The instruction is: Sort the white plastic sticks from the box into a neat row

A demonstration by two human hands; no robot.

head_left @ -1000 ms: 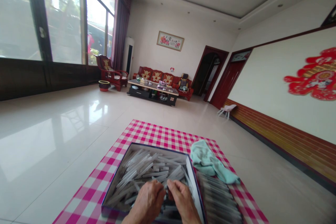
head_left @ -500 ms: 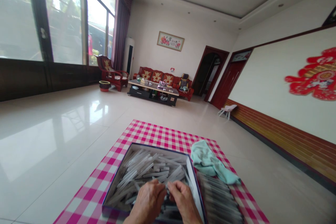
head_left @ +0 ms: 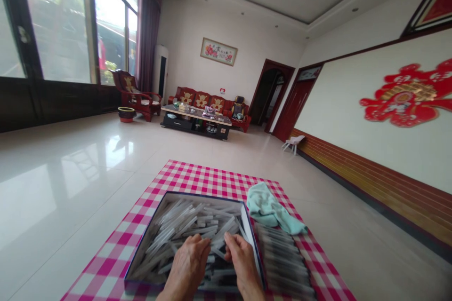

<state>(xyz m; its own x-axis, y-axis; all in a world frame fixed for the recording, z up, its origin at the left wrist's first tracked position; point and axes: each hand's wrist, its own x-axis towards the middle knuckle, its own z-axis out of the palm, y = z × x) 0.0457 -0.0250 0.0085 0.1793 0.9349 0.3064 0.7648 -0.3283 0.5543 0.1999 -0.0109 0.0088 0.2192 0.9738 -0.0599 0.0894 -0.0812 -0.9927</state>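
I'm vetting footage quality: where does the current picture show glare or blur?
Head view: the windows are washed out in places, and the glossy floor mirrors their light; also head view: the row of sticks right of the box looks smeared.

dark coffee table (head_left: 195, 121) before a red sofa (head_left: 202, 99), framed flower picture (head_left: 219, 51) above

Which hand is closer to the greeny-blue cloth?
The right hand. It's over the box, below and left of the cloth in view; the left hand, also over the box, is farther left.
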